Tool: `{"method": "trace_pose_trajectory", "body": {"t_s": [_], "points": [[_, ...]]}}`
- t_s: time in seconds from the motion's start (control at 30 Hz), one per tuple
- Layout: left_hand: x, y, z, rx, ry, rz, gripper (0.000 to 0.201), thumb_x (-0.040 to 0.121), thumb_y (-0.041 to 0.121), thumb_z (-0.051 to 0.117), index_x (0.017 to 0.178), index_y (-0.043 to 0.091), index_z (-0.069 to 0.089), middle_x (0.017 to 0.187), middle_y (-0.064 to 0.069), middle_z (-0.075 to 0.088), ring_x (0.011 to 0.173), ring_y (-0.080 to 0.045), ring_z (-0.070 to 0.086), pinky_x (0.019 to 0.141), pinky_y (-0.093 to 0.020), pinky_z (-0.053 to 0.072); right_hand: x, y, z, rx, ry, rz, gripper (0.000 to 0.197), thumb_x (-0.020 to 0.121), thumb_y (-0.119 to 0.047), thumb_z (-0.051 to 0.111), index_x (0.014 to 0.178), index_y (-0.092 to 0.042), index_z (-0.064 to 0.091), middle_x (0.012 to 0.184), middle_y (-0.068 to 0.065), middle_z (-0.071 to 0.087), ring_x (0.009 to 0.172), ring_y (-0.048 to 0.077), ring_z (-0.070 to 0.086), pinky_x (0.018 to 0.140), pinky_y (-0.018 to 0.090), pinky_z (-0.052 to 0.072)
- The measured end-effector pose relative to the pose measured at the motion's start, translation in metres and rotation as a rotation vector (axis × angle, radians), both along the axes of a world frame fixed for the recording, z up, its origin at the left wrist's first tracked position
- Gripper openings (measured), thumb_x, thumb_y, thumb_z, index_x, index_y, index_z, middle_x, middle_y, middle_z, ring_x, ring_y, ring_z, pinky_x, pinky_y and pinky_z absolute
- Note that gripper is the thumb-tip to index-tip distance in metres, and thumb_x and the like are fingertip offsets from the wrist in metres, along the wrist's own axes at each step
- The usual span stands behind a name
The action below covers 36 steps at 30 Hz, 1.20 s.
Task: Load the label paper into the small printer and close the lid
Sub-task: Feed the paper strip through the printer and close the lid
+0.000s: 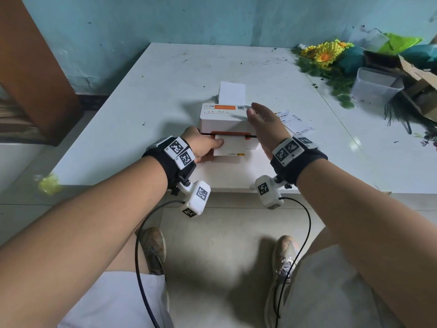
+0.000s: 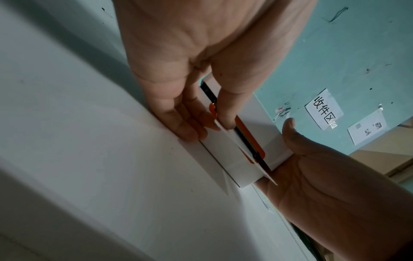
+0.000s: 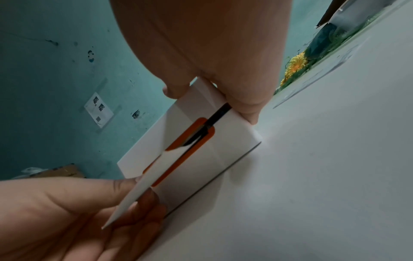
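The small white printer [image 1: 222, 119] with an orange-trimmed front slot sits near the table's front edge. A white label sheet [image 1: 233, 146] sticks out of that slot toward me. My left hand [image 1: 212, 150] pinches its left corner, thumb on top and fingers beneath. My right hand [image 1: 262, 121] clasps the printer's right side, with the thumb on its top. A stack of label paper [image 1: 231, 92] stands behind the printer. The left wrist view shows my left hand [image 2: 201, 123] on the sheet [image 2: 236, 143]. The right wrist view shows my right hand [image 3: 210, 100] on the printer [image 3: 223, 141].
The white table [image 1: 165, 91] reaches back to a teal wall. Printed labels [image 1: 295, 121] lie right of the printer. Farther right are a clear plastic tub [image 1: 376, 86], artificial sunflowers [image 1: 326, 55] and an open cardboard box [image 1: 421, 84]. A brown board [image 1: 35, 67] leans at the left.
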<state>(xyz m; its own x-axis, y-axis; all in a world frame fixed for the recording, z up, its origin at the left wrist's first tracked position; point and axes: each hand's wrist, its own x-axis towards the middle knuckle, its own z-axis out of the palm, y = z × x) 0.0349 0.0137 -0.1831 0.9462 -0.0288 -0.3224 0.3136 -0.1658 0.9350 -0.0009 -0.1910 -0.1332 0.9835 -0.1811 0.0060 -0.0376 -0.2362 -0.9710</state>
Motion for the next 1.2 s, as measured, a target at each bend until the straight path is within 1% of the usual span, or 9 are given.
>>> {"method": "trace_pose_trajectory", "body": {"t_s": [0.23, 0.43, 0.57, 0.8, 0.87, 0.93, 1.03, 1.1, 1.2], "points": [[-0.009, -0.007, 0.014, 0.047, -0.059, 0.002, 0.079, 0.032, 0.042, 0.089, 0.105, 0.014, 0.074, 0.102, -0.008, 0.082, 0.095, -0.028, 0.080, 0.092, -0.051, 0.063, 0.007, -0.002, -0.003, -0.037, 0.031, 0.026, 0.074, 0.105, -0.057, 0.050, 0.167, -0.028, 0.023, 0.174, -0.002, 0.026, 0.159, 0.023, 0.027, 0.128, 0.045, 0.027], [-0.002, -0.006, 0.005, 0.071, -0.074, -0.003, 0.072, 0.037, 0.042, 0.089, 0.102, 0.014, 0.077, 0.101, -0.007, 0.083, 0.096, -0.031, 0.080, 0.092, -0.054, 0.062, 0.013, -0.001, -0.003, -0.051, 0.069, -0.004, 0.075, 0.104, -0.057, 0.050, 0.167, -0.028, 0.021, 0.174, 0.001, 0.026, 0.158, 0.026, 0.030, 0.126, 0.047, 0.033], [-0.007, -0.008, 0.010, 0.061, -0.045, 0.004, 0.074, 0.037, 0.038, 0.089, 0.104, 0.012, 0.076, 0.101, -0.013, 0.082, 0.093, -0.035, 0.080, 0.087, -0.058, 0.063, 0.015, -0.001, -0.002, -0.055, 0.069, -0.032, 0.072, 0.106, -0.053, 0.051, 0.167, -0.026, 0.023, 0.173, 0.000, 0.029, 0.157, 0.025, 0.032, 0.122, 0.037, 0.033], [-0.024, -0.010, 0.031, 0.014, 0.009, -0.044, 0.041, 0.077, 0.010, 0.088, 0.115, 0.007, 0.073, 0.114, -0.016, 0.079, 0.102, -0.035, 0.078, 0.088, -0.056, 0.064, 0.018, 0.000, -0.004, -0.029, 0.067, -0.029, 0.073, 0.105, -0.049, 0.055, 0.166, -0.025, 0.024, 0.172, 0.000, 0.030, 0.157, 0.024, 0.032, 0.127, 0.043, 0.030], [-0.026, -0.009, 0.037, 0.023, 0.027, -0.058, 0.050, 0.070, 0.023, 0.094, 0.114, 0.013, 0.075, 0.111, -0.010, 0.080, 0.103, -0.030, 0.078, 0.087, -0.054, 0.064, 0.017, 0.000, -0.004, -0.021, 0.064, -0.030, 0.074, 0.104, -0.050, 0.055, 0.166, -0.025, 0.025, 0.172, 0.000, 0.030, 0.157, 0.024, 0.032, 0.127, 0.045, 0.031], [-0.030, -0.007, 0.048, 0.047, 0.086, -0.068, 0.066, 0.065, 0.053, 0.094, 0.117, 0.019, 0.072, 0.109, -0.004, 0.079, 0.100, -0.024, 0.077, 0.085, -0.046, 0.066, 0.017, -0.001, -0.005, -0.009, 0.070, -0.030, 0.072, 0.105, -0.052, 0.053, 0.166, -0.028, 0.025, 0.172, 0.000, 0.030, 0.157, 0.025, 0.032, 0.126, 0.048, 0.032], [-0.034, -0.003, 0.065, 0.077, 0.172, -0.040, 0.083, 0.070, 0.091, 0.062, 0.119, 0.024, 0.064, 0.101, -0.006, 0.068, 0.085, -0.024, 0.068, 0.086, -0.040, 0.061, 0.017, -0.002, -0.005, 0.033, 0.100, -0.038, 0.063, 0.107, -0.051, 0.045, 0.165, -0.033, 0.028, 0.171, -0.003, 0.033, 0.155, 0.025, 0.034, 0.126, 0.050, 0.032], [-0.030, 0.001, 0.069, 0.080, 0.168, 0.052, 0.080, 0.075, 0.097, 0.044, 0.111, 0.028, 0.064, 0.097, -0.007, 0.060, 0.083, -0.025, 0.060, 0.084, -0.038, 0.058, 0.021, -0.003, -0.007, 0.069, 0.113, -0.047, 0.060, 0.105, -0.049, 0.043, 0.163, -0.035, 0.033, 0.166, -0.005, 0.040, 0.151, 0.023, 0.040, 0.125, 0.049, 0.033], [-0.021, 0.007, 0.070, 0.123, 0.137, 0.120, 0.073, 0.082, 0.091, 0.041, 0.100, 0.025, 0.064, 0.099, -0.008, 0.059, 0.083, -0.025, 0.058, 0.081, -0.037, 0.056, 0.025, -0.006, -0.010, 0.118, 0.144, -0.062, 0.057, 0.102, -0.043, 0.043, 0.159, -0.039, 0.039, 0.141, -0.013, 0.055, 0.140, 0.019, 0.049, 0.124, 0.047, 0.036]]}}
